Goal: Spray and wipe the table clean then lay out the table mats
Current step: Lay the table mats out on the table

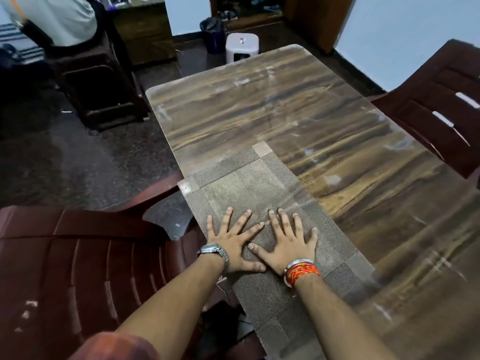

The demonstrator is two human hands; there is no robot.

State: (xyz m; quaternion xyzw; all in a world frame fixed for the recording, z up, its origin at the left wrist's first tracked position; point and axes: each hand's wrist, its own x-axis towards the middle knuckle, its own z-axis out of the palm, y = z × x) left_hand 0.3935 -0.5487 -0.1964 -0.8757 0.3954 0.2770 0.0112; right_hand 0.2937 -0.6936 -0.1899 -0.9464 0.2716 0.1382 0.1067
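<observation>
Currently your left hand (pixel 231 245) and right hand (pixel 288 242) both lie flat, fingers spread and straight, pressing on the table mat (pixel 246 183); neither curls round anything. The mat sits along the near-left edge of the table (pixel 311 105), its left side at or just past the rim, cannot tell which. Step looks like mat layout, smoothing this one down. The tabletop has a streaky sheen, so wiping is likely done. Next move calls for lifting both palms without dragging the mat, then fetching another mat for the bare far half. The mat's near end runs off the bottom between your forearms, and the patchwork there may be a second mat underneath, unclear. A brown chair (pixel 78 255) is near left, and another chair (pixel 441 113) on the right is cut by the frame. Farther back are a white stool (pixel 241 48), a dark bin (pixel 213 32) and a seated person (pixel 52 19), mostly out of frame.
</observation>
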